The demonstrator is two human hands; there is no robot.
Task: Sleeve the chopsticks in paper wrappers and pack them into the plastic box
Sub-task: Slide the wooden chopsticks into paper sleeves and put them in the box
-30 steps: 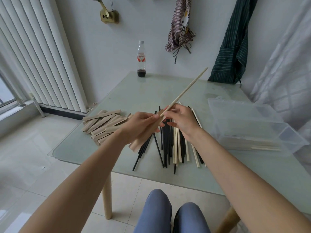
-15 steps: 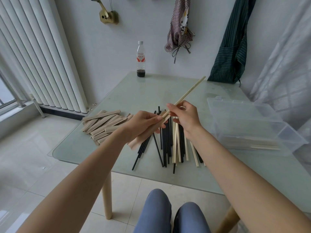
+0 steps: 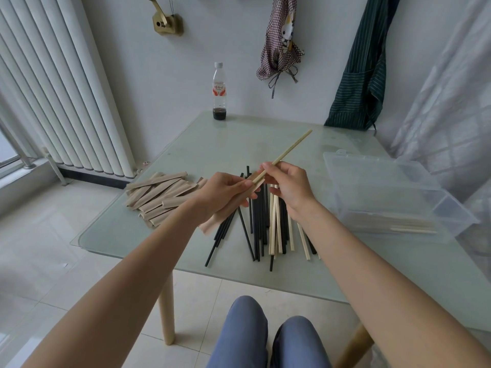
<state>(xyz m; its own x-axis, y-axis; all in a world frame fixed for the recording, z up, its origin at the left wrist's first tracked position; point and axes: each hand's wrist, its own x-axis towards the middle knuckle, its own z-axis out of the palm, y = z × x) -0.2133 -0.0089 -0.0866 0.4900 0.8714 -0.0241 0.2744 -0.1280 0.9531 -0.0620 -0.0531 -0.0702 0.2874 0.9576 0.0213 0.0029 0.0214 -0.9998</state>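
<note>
Broadly, we list by size, placing each entry against the glass table (image 3: 265, 144).

Item one: the glass table itself, pale green, on light wooden legs, with the white wall behind its far edge.

Item two: our clear plastic box (image 3: 393, 197), lid open, on the table's right side; a few pale chopsticks lie along its near wall.

Item three: the loose chopsticks (image 3: 265, 229), black and pale wood mixed, fanned at the table's near middle, their ends pointing toward its near edge.

Item four: the stack of paper wrappers (image 3: 159, 193), tan and flat, on the table's left side, just beside the chopstick fan.

Item five: a bottle (image 3: 219, 91), clear with a little dark liquid, standing at the table's far edge.

Item six: our left hand (image 3: 225, 193), above the table's middle, fingers curled round one paper wrapper (image 3: 212, 221) whose lower end hangs below the palm.

Item seven: our right hand (image 3: 289, 185), just beside the left, thumb and forefinger pinching a pale chopstick (image 3: 289, 148); the remaining fingers are loosely bent. The stick's lower end sits inside the wrapper's mouth, and its upper end tilts away toward the table's far right.
</note>
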